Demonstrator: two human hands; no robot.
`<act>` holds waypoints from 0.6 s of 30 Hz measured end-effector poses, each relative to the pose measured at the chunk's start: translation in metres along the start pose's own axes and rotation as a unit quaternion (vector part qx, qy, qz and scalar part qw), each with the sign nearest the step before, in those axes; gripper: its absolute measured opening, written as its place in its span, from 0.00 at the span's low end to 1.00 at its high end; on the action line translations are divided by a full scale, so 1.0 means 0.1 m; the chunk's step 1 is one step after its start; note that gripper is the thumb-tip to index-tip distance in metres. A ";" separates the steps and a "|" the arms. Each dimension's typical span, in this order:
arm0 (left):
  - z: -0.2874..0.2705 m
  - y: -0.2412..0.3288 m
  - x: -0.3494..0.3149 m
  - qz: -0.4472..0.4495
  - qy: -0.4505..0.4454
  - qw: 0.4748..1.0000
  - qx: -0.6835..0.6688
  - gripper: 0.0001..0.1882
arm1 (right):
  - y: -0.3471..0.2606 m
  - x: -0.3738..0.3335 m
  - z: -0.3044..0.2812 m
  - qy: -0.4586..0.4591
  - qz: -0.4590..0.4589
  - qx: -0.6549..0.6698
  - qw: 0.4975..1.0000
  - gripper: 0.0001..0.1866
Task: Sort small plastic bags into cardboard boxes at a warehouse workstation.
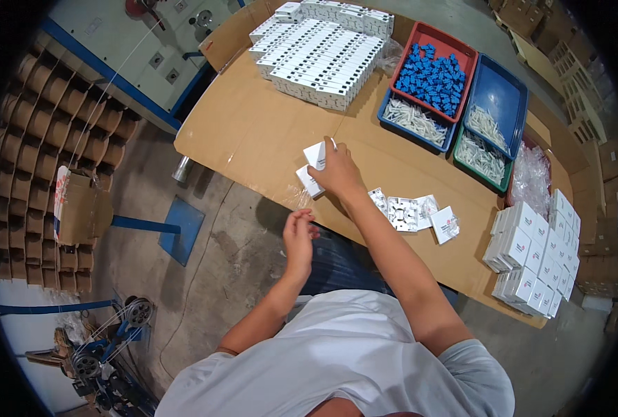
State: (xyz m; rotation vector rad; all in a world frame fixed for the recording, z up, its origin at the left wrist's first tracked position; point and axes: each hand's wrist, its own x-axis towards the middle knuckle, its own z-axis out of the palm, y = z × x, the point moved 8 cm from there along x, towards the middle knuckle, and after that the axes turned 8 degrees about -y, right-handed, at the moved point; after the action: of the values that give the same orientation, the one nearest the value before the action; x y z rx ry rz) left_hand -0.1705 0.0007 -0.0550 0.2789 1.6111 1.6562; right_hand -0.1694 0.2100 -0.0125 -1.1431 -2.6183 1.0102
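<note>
My right hand [337,170] reaches over the cardboard-covered table, its thumb and fingers closed on a flat square white piece with small print [314,153]. Just nearer to me, a second square white piece [309,182] lies by the thumb, close to the table edge. My left hand [299,235] hovers off the front edge, fingers loosely bent and apart, with nothing seen in it. Under my right forearm lie a white plastic frame with its hollow side up [402,213] and a square white piece in clear film [445,225]. Part of this group is hidden by the arm.
Rows of white units [319,59] fill the far left. A red tray of blue parts [430,73] rests on a blue tray of white pieces [414,123]; more trays [496,97] stand beside. White boxes [531,260] are stacked at the right. A blue-framed machine [118,333] stands lower left.
</note>
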 end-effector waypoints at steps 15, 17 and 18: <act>1.65 0.05 -0.39 -0.261 -0.377 0.855 -0.241 0.30 | 0.45 -1.82 -0.89 0.026 -0.180 0.172 0.968 0.34; 1.73 -0.06 -0.46 -0.267 -0.348 0.852 -0.287 0.27 | 0.62 -1.91 -0.85 0.032 -0.182 0.174 0.967 0.34; 1.74 -0.13 -0.47 -0.268 -0.344 0.847 -0.302 0.26 | 0.68 -1.96 -0.83 0.044 -0.191 0.168 0.966 0.33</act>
State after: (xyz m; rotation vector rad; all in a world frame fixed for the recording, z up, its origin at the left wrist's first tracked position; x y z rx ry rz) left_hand -0.0213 0.0978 -0.0211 0.0606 0.5093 1.3089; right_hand 0.0401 0.1528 0.0400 -0.5664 -2.3435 1.2164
